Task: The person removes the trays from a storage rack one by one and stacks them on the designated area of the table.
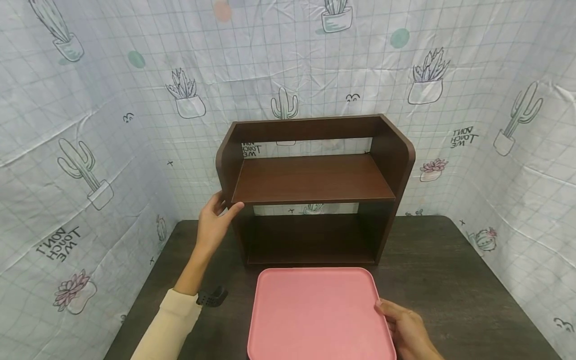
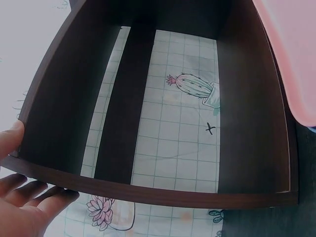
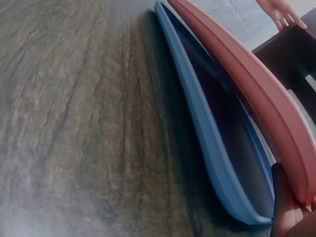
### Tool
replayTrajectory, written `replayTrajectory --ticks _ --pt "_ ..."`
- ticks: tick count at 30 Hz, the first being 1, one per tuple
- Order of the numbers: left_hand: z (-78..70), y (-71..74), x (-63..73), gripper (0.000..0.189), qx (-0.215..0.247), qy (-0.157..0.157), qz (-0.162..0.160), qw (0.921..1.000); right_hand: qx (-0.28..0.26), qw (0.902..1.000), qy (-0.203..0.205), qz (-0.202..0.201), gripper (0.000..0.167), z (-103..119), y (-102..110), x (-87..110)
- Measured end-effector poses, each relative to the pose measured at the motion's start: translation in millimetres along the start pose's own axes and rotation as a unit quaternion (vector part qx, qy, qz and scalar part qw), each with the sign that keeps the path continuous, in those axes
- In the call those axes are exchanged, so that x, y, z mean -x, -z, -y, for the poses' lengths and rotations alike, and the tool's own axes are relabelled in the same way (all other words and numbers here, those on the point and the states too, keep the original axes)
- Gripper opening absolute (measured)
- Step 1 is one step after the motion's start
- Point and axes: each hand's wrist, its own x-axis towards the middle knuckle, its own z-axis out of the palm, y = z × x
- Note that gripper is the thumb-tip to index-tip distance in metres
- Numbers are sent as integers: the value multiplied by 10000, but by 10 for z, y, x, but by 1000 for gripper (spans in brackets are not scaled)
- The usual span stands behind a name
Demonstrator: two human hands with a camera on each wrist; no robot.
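A dark brown two-tier wooden shelf stands on the table, its open front facing me. My left hand grips its left side panel, the thumb at the front edge and the other fingers round the outside. In front of the shelf is a pink tray with a raised rim. The right hand pinches that tray's right edge, thumb on top. Beneath it, the right wrist view shows a blue tray on the table, with a gap between the two. Neither shelf tier holds anything visible.
The dark wood-grain table extends to both sides of the shelf. White grid cloth printed with potted cacti hangs behind and at both sides. A black band is on the left wrist.
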Motion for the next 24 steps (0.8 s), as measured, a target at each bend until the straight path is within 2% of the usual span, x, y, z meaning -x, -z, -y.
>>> replayTrajectory --ticks 10,15,18,20,21,23,24 --pt "5 1 -5 66 35 39 -17 10000 465 9988 110 -45 65 11 -14 -27" --pt "0 3 -9 66 77 71 -43 9999 845 9961 230 -69 68 51 -28 -22" --pt "-6 2 -9 65 115 69 -30 9999 1224 9916 388 -146 63 77 -49 -10" --pt "-10 0 -9 66 134 65 -14 9999 1758 9824 581 -263 56 104 -62 -5" --pt "-13 -1 -8 66 128 71 -9 9999 2116 9742 720 -304 53 125 -66 -3" --pt "-17 -3 -6 67 133 80 2 9999 3006 9466 1075 -442 46 174 -69 6" --pt "-19 -5 -5 67 128 88 -6 9999 3456 9281 1282 -525 43 201 -69 11"
